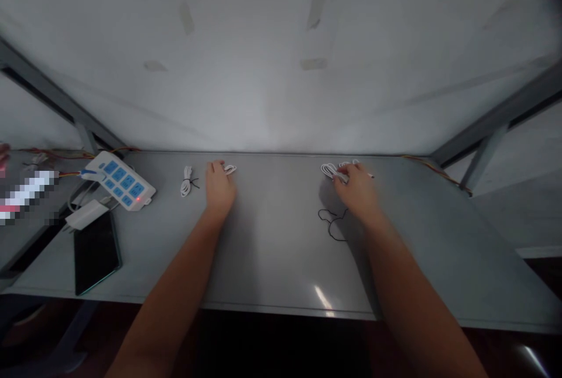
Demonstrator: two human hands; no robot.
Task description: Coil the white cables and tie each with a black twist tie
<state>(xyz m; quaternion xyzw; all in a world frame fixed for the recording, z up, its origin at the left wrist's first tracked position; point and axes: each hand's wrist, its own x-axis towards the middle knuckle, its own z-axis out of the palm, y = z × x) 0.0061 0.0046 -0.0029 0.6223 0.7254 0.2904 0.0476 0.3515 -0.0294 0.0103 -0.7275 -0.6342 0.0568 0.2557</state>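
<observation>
Near the back of the grey table, my left hand [220, 191] is closed over a coiled white cable [230, 169]; part of the coil shows beside the fingers and the rest is hidden. My right hand [359, 193] pinches a second white cable [328, 171], whose loops stick out left of the fingers, with a thin end showing on the right. Below that hand lie thin black ties [337, 229], bent into loops. Left of my left hand is another white cable bundle [186, 182], bound round its middle with a black tie.
A white power strip [125, 182] with blue sockets and a lit red light lies at the left. Near it are a white adapter [86, 214] and a dark tablet [96, 252]. A white wall rises behind the table. Another person's fingers [3, 155] show at the far left.
</observation>
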